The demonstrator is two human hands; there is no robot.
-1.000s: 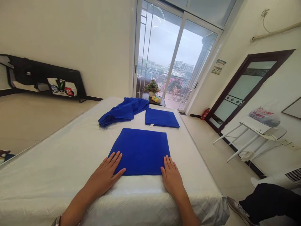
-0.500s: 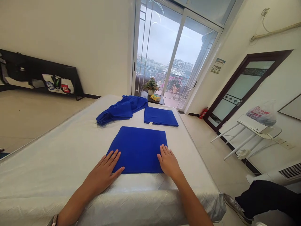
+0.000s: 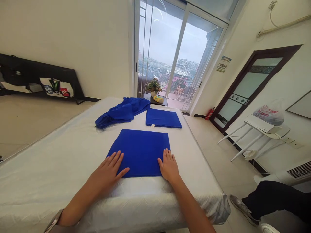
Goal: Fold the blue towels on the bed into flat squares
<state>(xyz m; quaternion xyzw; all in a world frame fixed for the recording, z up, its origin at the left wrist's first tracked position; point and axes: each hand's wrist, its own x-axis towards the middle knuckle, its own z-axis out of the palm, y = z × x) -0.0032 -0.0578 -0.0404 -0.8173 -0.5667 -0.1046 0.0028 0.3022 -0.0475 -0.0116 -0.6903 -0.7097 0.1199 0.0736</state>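
A flat, folded blue cloth (image 3: 142, 152) lies near the front edge of the plastic-covered mattress (image 3: 65, 155). My left hand (image 3: 110, 170) rests open on its left front corner, thumb stretched along the cloth. On the right edge my right hand (image 3: 169, 165) lies flat, fingers pointing away from me. Behind it sits a second folded blue cloth (image 3: 164, 118) with a small white tag at its front side. A crumpled heap of blue cloth (image 3: 121, 111) is at the far left of these.
A small dark table with a potted plant (image 3: 154, 86) and a yellow packet (image 3: 158, 99) stands beyond the mattress, before the glass sliding door. To the right are a white chair (image 3: 261, 129) with a plastic bag (image 3: 269, 113) and a person's leg (image 3: 274, 199).
The view has shifted slightly, moving everything a little left in the picture. Both hands stay flat on the folded cloth, the right one slightly farther in over its edge.
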